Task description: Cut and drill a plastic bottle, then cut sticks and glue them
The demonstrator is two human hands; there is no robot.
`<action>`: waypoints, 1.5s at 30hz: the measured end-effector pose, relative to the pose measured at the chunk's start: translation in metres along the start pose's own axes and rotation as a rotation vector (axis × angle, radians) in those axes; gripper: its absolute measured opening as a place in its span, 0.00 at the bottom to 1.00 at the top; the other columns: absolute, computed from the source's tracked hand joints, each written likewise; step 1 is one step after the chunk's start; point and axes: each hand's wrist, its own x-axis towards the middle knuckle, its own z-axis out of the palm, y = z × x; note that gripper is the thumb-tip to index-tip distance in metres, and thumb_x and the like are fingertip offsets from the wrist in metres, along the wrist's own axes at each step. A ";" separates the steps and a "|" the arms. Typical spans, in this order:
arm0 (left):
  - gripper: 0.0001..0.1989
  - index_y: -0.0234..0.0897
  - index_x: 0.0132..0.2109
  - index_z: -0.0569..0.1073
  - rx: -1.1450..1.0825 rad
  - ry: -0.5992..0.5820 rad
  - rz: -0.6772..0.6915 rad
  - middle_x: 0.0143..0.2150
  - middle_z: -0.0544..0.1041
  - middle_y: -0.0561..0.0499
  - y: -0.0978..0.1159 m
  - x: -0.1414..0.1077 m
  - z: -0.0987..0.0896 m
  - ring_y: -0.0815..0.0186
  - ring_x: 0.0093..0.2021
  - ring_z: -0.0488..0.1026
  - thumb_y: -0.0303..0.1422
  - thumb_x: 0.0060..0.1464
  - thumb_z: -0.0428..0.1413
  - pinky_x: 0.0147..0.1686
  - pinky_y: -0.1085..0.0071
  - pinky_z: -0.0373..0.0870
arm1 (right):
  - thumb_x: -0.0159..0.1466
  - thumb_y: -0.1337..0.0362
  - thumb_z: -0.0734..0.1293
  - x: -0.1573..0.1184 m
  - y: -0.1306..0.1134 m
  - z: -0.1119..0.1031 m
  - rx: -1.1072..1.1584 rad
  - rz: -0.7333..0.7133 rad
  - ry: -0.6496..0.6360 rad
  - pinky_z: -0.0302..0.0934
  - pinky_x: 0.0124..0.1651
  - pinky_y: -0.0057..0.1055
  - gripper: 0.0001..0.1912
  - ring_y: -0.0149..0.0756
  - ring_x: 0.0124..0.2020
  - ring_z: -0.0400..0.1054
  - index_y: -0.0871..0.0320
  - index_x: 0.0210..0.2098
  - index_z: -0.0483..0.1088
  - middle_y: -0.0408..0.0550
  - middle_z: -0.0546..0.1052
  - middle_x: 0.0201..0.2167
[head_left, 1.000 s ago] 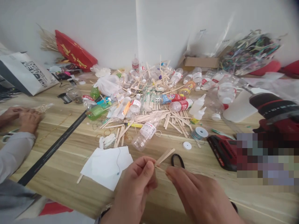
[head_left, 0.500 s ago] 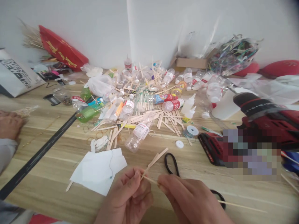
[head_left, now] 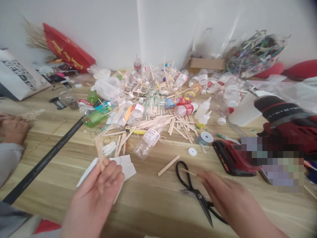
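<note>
Pinching a flat wooden stick (head_left: pixel 99 148) almost upright between thumb and fingers, the left hand (head_left: pixel 100 188) is above the white paper (head_left: pixel 127 167), left of the middle of the near edge of the tabletop (head_left: pixel 148 211). The right hand (head_left: pixel 228 195), blurred, pinches a thin strip of wood (head_left: pixel 189 172) at its fingertips, and the strip points left across a loop of the black scissors (head_left: pixel 200 196). Those scissors appear to lie open, one blade aimed at the near edge, so a careless sweep of the right hand could nick skin or drag them off the tabletop. The thin strip could also snag in the loop and snap, being so slender, or leave a splinter if squeezed hard. Another loose stick (head_left: pixel 168 165) lies just beside the scissors and might get knocked away. Toward the right edge the red drill (head_left: pixel 287 115) looks top-heavy; an elbow could tip it. As for writing, the paper bag (head_left: pixel 22 77) at the left edge reads "MENS NEW-TIDE" in bold capitals. Gold characters mark the red bag (head_left: pixel 66 49) by the far left corner, too soft to read. The clear bottle (head_left: pixel 148 140) wears a white label whose print is illegible, as is the drill collar's lettering.
</note>
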 end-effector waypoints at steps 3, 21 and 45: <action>0.11 0.35 0.28 0.67 0.061 -0.149 -0.073 0.21 0.54 0.59 -0.026 0.004 -0.003 0.74 0.21 0.55 0.28 0.60 0.53 0.22 0.77 0.64 | 0.74 0.64 0.49 0.006 0.026 0.022 -0.169 0.011 -0.003 0.67 0.28 0.31 0.19 0.38 0.26 0.74 0.60 0.37 0.68 0.50 0.77 0.28; 0.17 0.34 0.39 0.74 0.406 -0.347 -0.307 0.21 0.57 0.62 -0.063 0.008 -0.015 0.78 0.19 0.45 0.40 0.48 0.66 0.19 0.78 0.42 | 0.63 0.69 0.65 -0.024 0.011 0.036 0.366 0.318 -0.484 0.63 0.26 0.25 0.10 0.32 0.24 0.68 0.55 0.27 0.60 0.41 0.71 0.24; 0.26 0.39 0.27 0.59 0.730 -0.359 -0.221 0.23 0.58 0.60 -0.076 0.003 -0.003 0.72 0.25 0.50 0.55 0.49 0.59 0.26 0.74 0.50 | 0.73 0.66 0.51 0.013 -0.054 0.026 0.228 0.062 0.045 0.56 0.22 0.27 0.18 0.31 0.18 0.66 0.57 0.32 0.67 0.43 0.70 0.20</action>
